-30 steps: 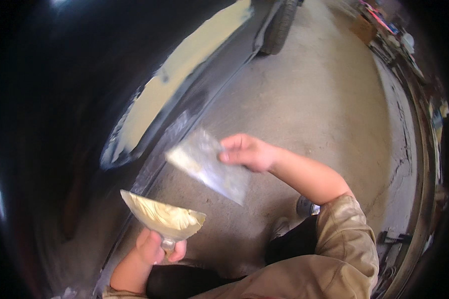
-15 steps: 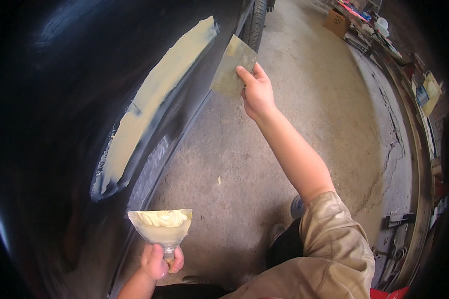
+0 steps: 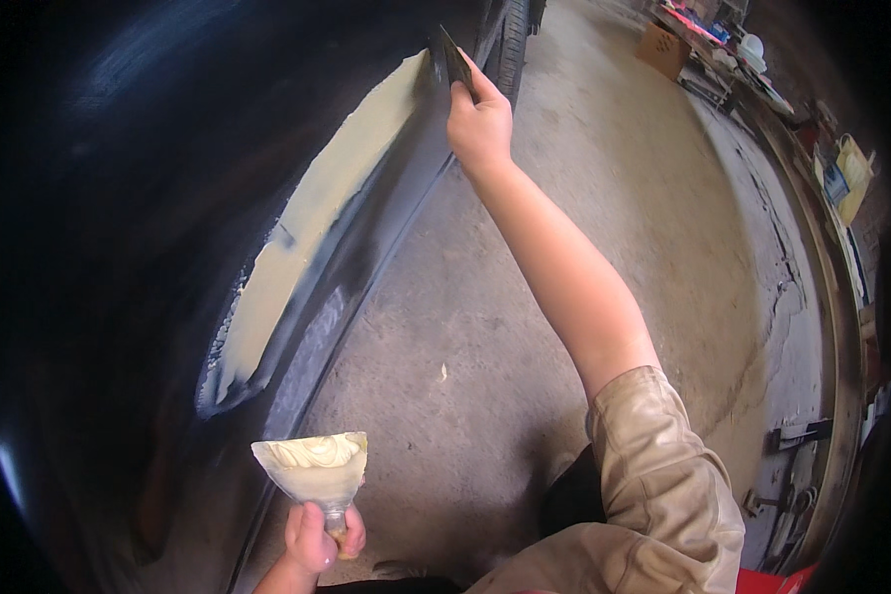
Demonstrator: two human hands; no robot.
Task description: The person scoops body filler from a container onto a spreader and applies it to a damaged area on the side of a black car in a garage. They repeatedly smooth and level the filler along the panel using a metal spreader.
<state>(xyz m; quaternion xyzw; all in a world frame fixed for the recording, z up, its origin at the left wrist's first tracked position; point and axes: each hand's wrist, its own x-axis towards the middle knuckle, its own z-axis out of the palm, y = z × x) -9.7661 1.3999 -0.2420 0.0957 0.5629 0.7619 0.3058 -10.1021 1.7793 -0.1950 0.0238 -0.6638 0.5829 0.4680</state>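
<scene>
My right hand is stretched far forward and grips a thin flat spreader blade, whose edge is pressed against the dark car body panel at the far end of a long cream filler strip. My left hand is low, near the bottom edge, holding the handle of a wide putty knife that carries a heap of pale filler on its blade. The filler strip runs diagonally along the panel's lower curve between the two hands.
Grey concrete floor lies to the right of the panel, with a crack line curving along it. A car tyre stands at the top. A cardboard box and cluttered shelves line the far right wall.
My right hand has swung from mid-air near my body up and forward, and the spreader now touches the panel at the filler's far end. The left hand with the loaded knife dropped slightly lower.
</scene>
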